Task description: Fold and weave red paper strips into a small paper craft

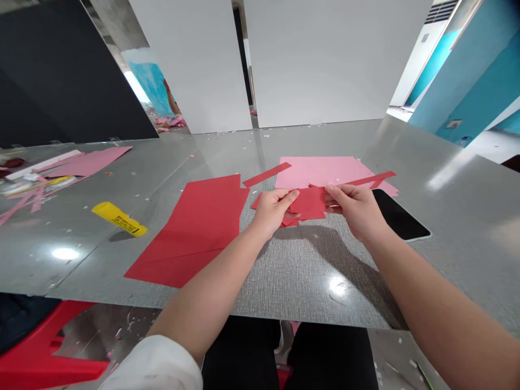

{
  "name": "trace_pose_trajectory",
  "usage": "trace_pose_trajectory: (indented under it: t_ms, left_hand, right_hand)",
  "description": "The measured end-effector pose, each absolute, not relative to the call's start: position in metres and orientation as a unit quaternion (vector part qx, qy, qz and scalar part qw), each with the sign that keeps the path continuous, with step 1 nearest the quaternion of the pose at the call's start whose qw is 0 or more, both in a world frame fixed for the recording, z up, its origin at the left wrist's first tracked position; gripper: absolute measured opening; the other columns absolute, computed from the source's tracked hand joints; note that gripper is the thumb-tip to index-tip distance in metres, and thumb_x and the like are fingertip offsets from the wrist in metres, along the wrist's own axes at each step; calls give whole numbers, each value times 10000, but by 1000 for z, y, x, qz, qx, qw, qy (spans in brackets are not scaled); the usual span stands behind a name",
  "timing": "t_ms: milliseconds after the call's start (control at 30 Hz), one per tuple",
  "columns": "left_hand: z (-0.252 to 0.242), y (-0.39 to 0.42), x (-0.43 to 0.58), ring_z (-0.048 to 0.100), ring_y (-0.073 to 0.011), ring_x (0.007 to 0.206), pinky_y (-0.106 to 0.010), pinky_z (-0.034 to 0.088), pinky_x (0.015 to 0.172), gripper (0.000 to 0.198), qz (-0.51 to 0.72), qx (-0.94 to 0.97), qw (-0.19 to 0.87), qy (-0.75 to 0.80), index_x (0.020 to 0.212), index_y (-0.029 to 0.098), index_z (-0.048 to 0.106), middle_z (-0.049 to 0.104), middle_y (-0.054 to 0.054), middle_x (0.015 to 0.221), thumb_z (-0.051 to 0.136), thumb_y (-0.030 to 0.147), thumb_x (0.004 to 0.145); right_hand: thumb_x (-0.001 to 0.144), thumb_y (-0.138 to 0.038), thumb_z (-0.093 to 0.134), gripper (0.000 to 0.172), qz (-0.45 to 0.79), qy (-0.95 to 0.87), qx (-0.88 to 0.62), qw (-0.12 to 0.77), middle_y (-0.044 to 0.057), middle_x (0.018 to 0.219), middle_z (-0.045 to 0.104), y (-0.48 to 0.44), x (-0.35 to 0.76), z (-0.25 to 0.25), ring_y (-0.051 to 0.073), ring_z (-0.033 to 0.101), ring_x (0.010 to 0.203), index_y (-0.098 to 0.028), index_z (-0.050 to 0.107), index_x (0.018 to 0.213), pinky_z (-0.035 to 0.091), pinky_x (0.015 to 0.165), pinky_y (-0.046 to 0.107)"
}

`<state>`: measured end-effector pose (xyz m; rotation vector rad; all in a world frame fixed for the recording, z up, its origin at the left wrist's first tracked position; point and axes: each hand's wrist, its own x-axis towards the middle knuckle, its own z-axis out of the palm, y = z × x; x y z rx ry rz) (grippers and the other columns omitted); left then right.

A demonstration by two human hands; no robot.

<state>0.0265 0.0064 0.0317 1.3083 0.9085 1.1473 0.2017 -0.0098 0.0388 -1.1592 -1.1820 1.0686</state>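
My left hand (272, 212) and my right hand (353, 208) pinch opposite sides of a red paper piece (309, 203), holding it just above the table. Smaller red paper scraps (289, 221) lie beneath it, partly hidden by my left hand. Beyond my hands lies a pink paper sheet (317, 170), with a narrow red paper strip (374, 177) across its right part. Another red strip (267, 174) lies left of the pink sheet. A large folded red paper sheet (190, 233) lies to the left of my left forearm. A black smartphone (400, 214) lies face up, partly hidden by my right hand.
The grey textured table (320, 276) is dotted with small paper bits. A yellow printed strip (119, 219) and a pile of pink paper scraps (89, 162) lie at left. White and black panels stand beyond the far edge. A red stool (40, 352) is below left.
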Motion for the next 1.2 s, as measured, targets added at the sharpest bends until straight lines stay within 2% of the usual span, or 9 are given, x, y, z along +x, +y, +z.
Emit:
trace_pose_trajectory:
  t_ms: [167, 400, 667, 767, 833, 933, 1100, 1200]
  left_hand:
    - [30, 10, 24, 572, -130, 687, -288, 556, 589, 305, 509, 550, 533, 392, 796, 137, 650, 600, -34, 734, 636, 432, 718]
    - [30, 12, 22, 563, -123, 661, -292, 558, 579, 311, 505, 559, 532, 386, 787, 137, 647, 590, -30, 715, 630, 442, 724]
    - [29, 15, 18, 565, -123, 683, -260, 550, 572, 325, 515, 558, 522, 389, 802, 142, 656, 608, -41, 756, 624, 457, 725]
    - [28, 14, 19, 573, -123, 675, -259, 548, 569, 324, 503, 565, 526, 389, 808, 136, 659, 612, -42, 750, 624, 448, 727]
    - [28, 13, 21, 584, -122, 660, -264, 550, 567, 320, 478, 574, 538, 391, 811, 129, 659, 614, -40, 753, 622, 437, 733]
    - [29, 10, 23, 611, -123, 652, -267, 552, 576, 309, 436, 576, 562, 403, 815, 127, 649, 617, -35, 762, 618, 425, 740]
    - [30, 9, 24, 661, -151, 704, -263, 546, 627, 196, 411, 560, 598, 399, 764, 117, 623, 636, -31, 730, 657, 308, 729]
    - [29, 11, 24, 666, -150, 666, -283, 541, 654, 172, 428, 560, 580, 409, 721, 111, 604, 639, -27, 686, 641, 277, 747]
  right_hand:
    - [559, -362, 769, 242, 486, -500, -509, 505, 31, 611, 661, -12, 201, 42, 137, 627, 576, -163, 678, 662, 562, 603, 294]
    - [591, -346, 752, 224, 508, -494, -492, 506, 27, 611, 662, -11, 200, 41, 115, 622, 550, -149, 669, 656, 558, 610, 285]
    - [557, -331, 776, 227, 524, -499, -480, 495, 12, 607, 649, -9, 205, 38, 116, 622, 577, -161, 657, 649, 553, 651, 299]
    - [597, -356, 748, 228, 527, -516, -498, 456, 26, 690, 668, -10, 204, 40, 137, 641, 661, -180, 665, 716, 548, 656, 296]
    - [611, -362, 737, 218, 509, -528, -507, 452, 35, 739, 669, -10, 203, 39, 174, 643, 793, -195, 662, 729, 539, 627, 278]
    - [609, -366, 734, 217, 466, -541, -503, 487, 38, 659, 635, -8, 203, 37, 214, 601, 946, -195, 604, 575, 499, 553, 226]
    - [569, -373, 758, 295, 449, -513, -514, 521, -2, 574, 590, -4, 205, 32, 138, 602, 647, -184, 541, 507, 482, 534, 230]
    - [567, -385, 756, 313, 451, -507, -510, 529, 2, 586, 589, -3, 204, 31, 135, 599, 650, -182, 528, 500, 491, 546, 228]
